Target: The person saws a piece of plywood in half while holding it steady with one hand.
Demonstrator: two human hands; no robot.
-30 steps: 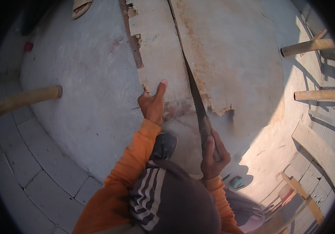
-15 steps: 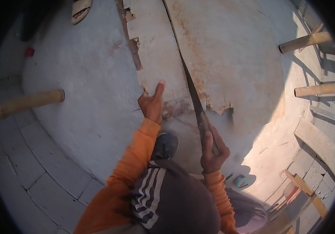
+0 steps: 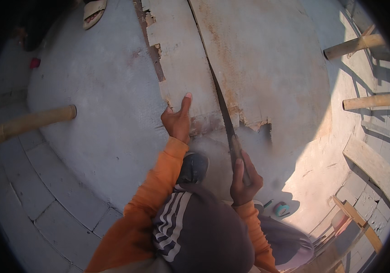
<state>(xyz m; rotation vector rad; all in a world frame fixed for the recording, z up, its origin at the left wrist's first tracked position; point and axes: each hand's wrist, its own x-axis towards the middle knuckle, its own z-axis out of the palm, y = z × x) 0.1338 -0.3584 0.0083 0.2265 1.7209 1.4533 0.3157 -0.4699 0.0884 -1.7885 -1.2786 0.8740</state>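
Observation:
A worn plywood sheet (image 3: 267, 73) lies before me, with a long cut running away from me and splitting off a narrower strip (image 3: 181, 59) on the left. My left hand (image 3: 177, 120) grips the strip's near left corner, thumb on top and fingers curled at the ragged edge. In my right hand (image 3: 246, 181) is the handle of a handsaw (image 3: 223, 109), its dark blade slanting into the near end of the cut. Part of the blade is hidden in the cut. The sheet's near edge is splintered, with a broken notch right of the saw.
Bamboo poles jut in at the left (image 3: 36, 123) and right (image 3: 354, 48). A teal tape measure (image 3: 280, 209) lies on the floor right of my knee. A curved board (image 3: 372, 166) and wood pieces (image 3: 354, 214) are at right. Another person's sandalled foot (image 3: 94, 12) is at far left.
My right hand has drawn the saw a little toward me and slightly left. My left hand stays on the strip's corner.

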